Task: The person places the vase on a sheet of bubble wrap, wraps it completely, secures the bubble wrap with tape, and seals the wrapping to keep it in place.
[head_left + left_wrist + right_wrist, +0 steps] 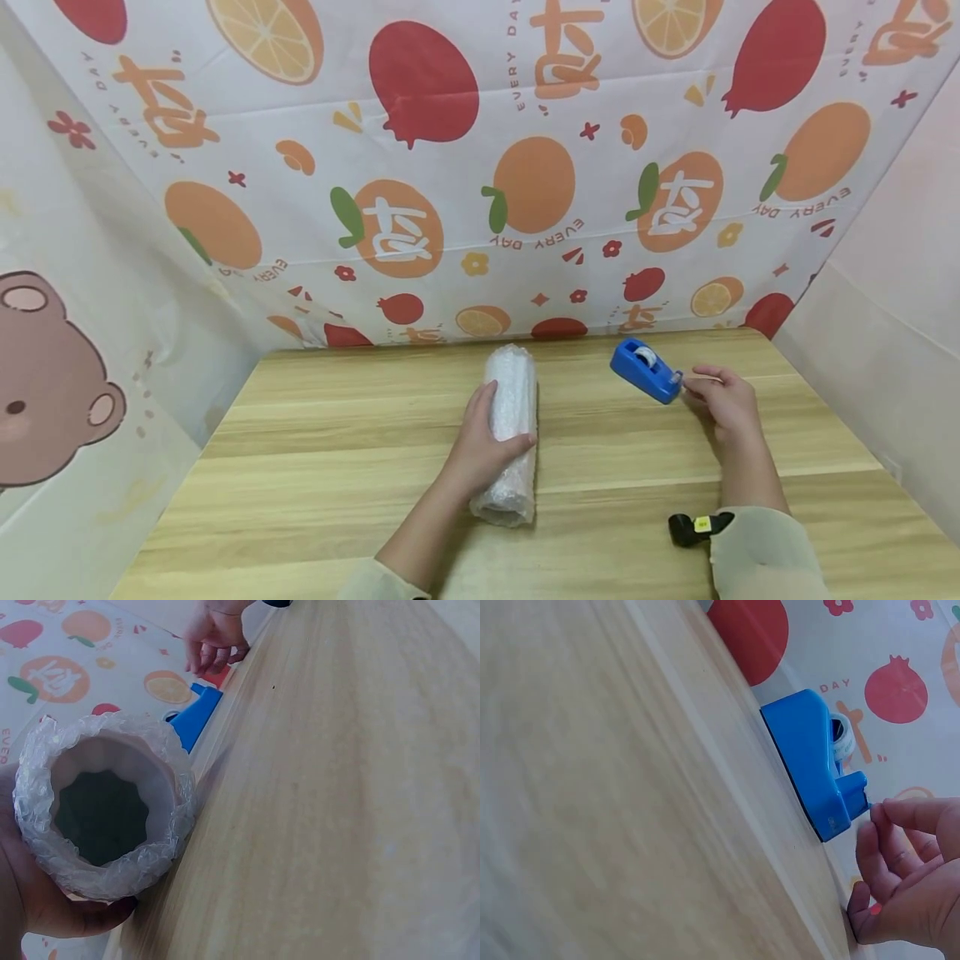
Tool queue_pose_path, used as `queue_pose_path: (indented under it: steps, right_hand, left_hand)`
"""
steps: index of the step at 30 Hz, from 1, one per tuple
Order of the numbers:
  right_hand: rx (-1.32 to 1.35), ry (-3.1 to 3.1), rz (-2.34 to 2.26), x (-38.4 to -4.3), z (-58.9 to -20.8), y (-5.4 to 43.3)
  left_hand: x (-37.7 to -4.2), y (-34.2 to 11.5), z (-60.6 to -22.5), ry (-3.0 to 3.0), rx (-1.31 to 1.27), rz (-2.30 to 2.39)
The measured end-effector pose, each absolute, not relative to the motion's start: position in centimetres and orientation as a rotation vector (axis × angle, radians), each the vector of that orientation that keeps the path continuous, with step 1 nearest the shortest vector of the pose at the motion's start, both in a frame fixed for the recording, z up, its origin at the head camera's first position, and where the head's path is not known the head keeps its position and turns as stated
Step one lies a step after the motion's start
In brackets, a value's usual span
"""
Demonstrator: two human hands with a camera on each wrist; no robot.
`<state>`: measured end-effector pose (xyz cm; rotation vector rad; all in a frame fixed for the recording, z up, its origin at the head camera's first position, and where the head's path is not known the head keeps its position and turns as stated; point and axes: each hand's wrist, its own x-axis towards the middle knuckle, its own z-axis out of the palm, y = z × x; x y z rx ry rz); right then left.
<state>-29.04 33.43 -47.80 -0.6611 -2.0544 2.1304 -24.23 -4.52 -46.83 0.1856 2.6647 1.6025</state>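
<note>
A fluted vase (pixel 161 784) wrapped in bubble wrap (pixel 517 400) lies on its side on the table, its scalloped opening facing the left wrist camera. My left hand (pixel 483 450) grips it from the left, thumb across the top in the head view. Right of it sits a blue tape dispenser (pixel 651 382) with a roll of tape (pixel 845 739). At the dispenser's cutting end, my right hand (pixel 911 870) pinches the tape's free end between thumb and forefinger. The strip itself is barely visible.
The wooden table (pixel 337 483) meets a fruit-printed cloth (pixel 465 175) hanging along its back edge. Pale walls close in both sides, the left one bearing a brown bear print (pixel 45 375). A black strap (pixel 690 527) is on my right wrist.
</note>
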Motion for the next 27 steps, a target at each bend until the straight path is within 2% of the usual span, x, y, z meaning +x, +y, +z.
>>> queue_pose_path:
  steps: [11,27]
  right_hand:
    - [-0.587,-1.952,2.194,-29.08,-47.53,33.14]
    - [-0.619,-1.996,2.215,-28.89,-47.12,33.39]
  left_hand:
    - [-24.22,-4.53,-46.78,2.666,0.191,1.602]
    - [-24.23,-4.6,-46.72,2.667,0.187,1.594]
